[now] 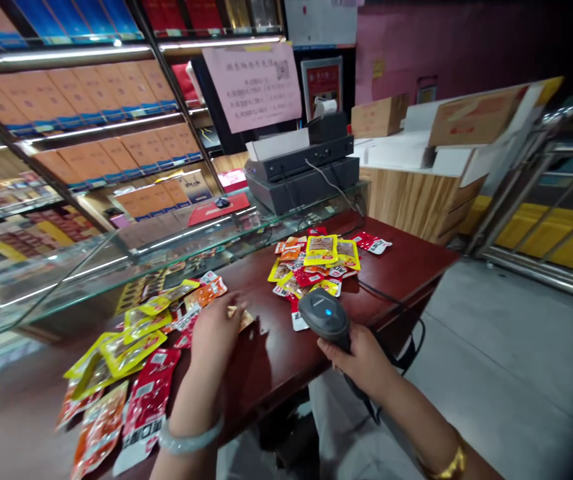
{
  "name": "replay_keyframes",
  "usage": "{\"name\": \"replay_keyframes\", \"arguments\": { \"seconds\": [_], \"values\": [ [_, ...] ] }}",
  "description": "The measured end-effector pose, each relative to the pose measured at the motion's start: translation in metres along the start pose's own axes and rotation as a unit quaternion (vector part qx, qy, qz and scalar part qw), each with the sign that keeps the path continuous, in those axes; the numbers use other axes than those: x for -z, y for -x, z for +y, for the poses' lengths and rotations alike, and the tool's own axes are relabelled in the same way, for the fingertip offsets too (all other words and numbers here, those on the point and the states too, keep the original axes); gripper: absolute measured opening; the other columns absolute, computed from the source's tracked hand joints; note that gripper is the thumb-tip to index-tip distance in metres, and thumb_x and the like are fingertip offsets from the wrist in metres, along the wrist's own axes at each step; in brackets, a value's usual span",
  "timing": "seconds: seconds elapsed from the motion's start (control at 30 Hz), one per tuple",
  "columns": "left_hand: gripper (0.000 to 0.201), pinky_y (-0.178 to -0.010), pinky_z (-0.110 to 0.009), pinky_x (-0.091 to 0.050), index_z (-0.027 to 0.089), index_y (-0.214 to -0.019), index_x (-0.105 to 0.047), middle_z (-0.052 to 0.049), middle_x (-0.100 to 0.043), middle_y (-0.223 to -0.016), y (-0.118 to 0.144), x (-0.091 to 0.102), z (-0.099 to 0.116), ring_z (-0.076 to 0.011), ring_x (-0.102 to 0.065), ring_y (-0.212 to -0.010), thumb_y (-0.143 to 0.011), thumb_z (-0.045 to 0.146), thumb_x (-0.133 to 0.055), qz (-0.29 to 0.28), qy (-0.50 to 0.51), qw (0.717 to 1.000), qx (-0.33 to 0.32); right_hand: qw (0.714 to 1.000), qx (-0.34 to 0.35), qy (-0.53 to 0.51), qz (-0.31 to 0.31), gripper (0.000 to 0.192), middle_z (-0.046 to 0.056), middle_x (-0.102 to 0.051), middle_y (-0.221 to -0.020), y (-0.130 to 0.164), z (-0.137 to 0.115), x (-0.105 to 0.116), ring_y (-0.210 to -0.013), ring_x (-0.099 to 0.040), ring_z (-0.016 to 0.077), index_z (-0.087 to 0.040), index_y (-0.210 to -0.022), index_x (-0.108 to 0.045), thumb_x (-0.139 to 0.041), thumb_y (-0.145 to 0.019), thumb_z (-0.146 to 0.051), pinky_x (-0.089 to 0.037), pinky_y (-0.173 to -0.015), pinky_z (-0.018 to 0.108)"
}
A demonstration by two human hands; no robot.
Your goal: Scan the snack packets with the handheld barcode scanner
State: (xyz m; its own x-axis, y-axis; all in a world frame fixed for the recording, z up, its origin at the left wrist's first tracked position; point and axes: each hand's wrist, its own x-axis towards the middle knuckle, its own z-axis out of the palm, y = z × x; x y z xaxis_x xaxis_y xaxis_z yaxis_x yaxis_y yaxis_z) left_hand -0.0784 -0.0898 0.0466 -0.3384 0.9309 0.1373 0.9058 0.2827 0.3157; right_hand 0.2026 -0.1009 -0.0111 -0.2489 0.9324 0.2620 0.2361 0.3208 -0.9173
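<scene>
Right hand (366, 363): fingers wrapped round the grip of a barcode scanner (324, 313), blue light on, head over the near edge of the tabletop (266, 360). Left hand (216, 330): fingers curled at a small pale packet (246, 320) on the middle of the tabletop; pinching or only touching, can't tell from here, fingers blurred.

Next out, two lots of packets. Left spread (134, 343), yellow, red and orange, loosely overlapped, running from the near edge at the left end toward the far edge by the glass counter (84, 267). Right heap (321, 250), same colours, piled tighter, near the far edge toward the right corner; one red packet (374, 243) lies at its right side.

Progress, my read: scanning partway through, pale packet the one in hand, between the lots. Which lot is done and which is left, can't say; nothing marks them. Neither looks used up, so plenty either way. No count, packets cover each other.

Further: scanner cable (391, 300) trailing over the right edge, cash drawer (306, 180) on the counter, boxed shelves (131, 157) behind.
</scene>
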Motion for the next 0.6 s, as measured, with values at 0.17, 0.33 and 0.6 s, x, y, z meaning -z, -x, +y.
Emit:
{"name": "replay_keyframes", "arguments": {
  "seconds": [0.17,0.33,0.6],
  "values": [
    [0.063,-0.109,-0.051,-0.043,0.013,-0.141,-0.064,-0.023,-0.064,-0.139,0.034,0.005,-0.065,-0.0418,-0.057,-0.13,-0.096,0.056,-0.055,0.002,-0.158,0.982,0.109,0.999,-0.014,0.01,-0.051,0.025,0.006,-0.075,-0.065,0.002,-0.001,-0.017,-0.064,-0.072,0.0273,-0.019,-0.087,-0.075,-0.067,-0.086,-0.042,-0.058,-0.067,0.035],
    [0.065,-0.106,-0.054,-0.044,0.015,-0.139,-0.063,-0.023,-0.06,-0.142,0.039,-0.004,-0.074,-0.0428,-0.054,-0.131,-0.091,0.059,-0.06,0.003,-0.16,0.984,0.078,0.997,-0.003,0.009,-0.071,0.031,0.013,-0.083,-0.096,0.003,-0.004,-0.032,-0.091,-0.077,0.0346,-0.017,-0.098,-0.077,-0.069,-0.084,-0.043,-0.059,-0.084,0.043],
    [0.049,-0.092,-0.046,-0.048,0.014,-0.115,-0.061,-0.021,-0.071,-0.112,0.055,0.0,-0.06,-0.0405,-0.064,-0.114,-0.088,0.054,-0.063,0.025,-0.109,0.989,0.092,0.997,0.014,0.008,-0.082,0.029,0.012,-0.083,-0.099,0.007,-0.006,-0.039,-0.093,-0.077,0.0334,-0.018,-0.103,-0.077,-0.07,-0.085,-0.04,-0.059,-0.085,0.043]
  ]
}}
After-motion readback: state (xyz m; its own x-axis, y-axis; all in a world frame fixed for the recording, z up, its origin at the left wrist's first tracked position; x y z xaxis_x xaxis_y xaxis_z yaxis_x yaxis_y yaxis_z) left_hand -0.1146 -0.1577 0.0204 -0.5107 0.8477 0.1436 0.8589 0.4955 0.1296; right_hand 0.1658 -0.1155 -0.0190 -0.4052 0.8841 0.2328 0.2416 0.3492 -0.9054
